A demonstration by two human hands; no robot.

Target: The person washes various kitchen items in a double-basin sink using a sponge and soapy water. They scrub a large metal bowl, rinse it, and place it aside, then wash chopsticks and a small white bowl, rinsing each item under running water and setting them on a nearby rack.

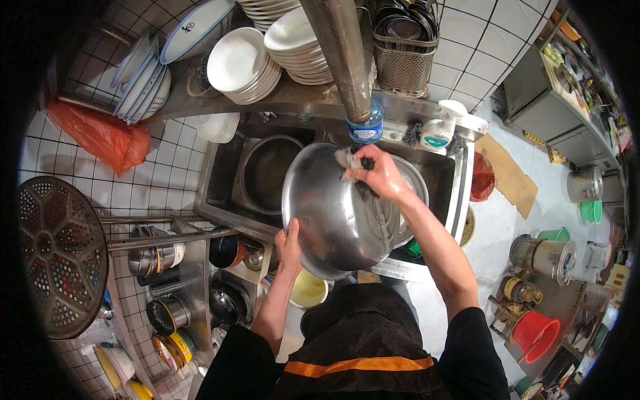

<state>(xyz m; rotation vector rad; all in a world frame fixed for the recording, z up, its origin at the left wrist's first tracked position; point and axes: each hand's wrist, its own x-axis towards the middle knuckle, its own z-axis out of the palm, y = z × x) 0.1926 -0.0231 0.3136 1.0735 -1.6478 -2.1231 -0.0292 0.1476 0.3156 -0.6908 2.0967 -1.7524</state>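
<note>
A large stainless steel basin [320,210] is tilted over the double sink [459,185], its outer side turned up. My left hand [289,250] grips its rim at the lower left, thumb on the outside. Pressed to the basin's upper outer surface, my right hand [377,172] holds a greyish scrubbing pad or cloth [348,162]; a darker part shows between the fingers. Behind the basin, another round metal vessel [417,182] shows partly in the right sink bowl. In the left bowl sits a dark round pan [270,170].
A shelf above the sink holds stacked white bowls [237,60] and a perforated metal utensil basket [404,62]. A spray bottle [440,127] stands at the back ledge. A metal pipe [340,55] comes down over a blue plastic bottle [366,127]. Pots [170,315] fill shelves at left.
</note>
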